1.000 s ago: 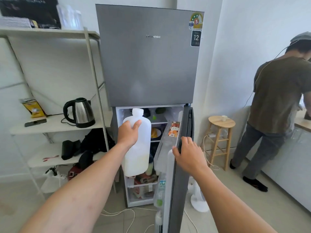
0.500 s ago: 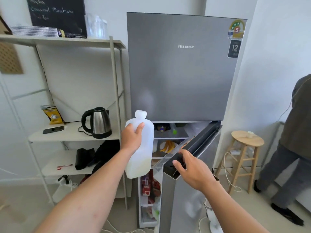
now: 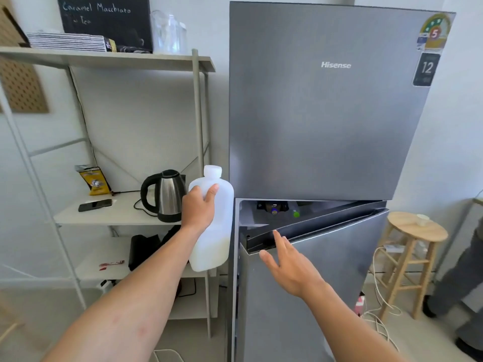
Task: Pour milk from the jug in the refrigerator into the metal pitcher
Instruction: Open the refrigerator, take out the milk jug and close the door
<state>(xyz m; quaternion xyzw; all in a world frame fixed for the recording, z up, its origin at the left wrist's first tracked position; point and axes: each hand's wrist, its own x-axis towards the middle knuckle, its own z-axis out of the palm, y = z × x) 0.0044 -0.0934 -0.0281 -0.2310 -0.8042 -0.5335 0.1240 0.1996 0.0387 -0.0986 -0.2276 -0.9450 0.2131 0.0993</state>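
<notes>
Left hand (image 3: 200, 210) has a full grip round the upright milk jug (image 3: 213, 226) just left of the fridge, while the right hand (image 3: 290, 265), fingers spread loose, touches the nearly shut lower door (image 3: 313, 278).

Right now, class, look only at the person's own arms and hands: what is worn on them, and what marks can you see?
Both forearms are bare, with no sleeve in view. The left hand and right hand wear no gloves; no rings, watch or bracelet show. The left forearm has a couple of small reddish spots near the bottom of the frame.
</notes>
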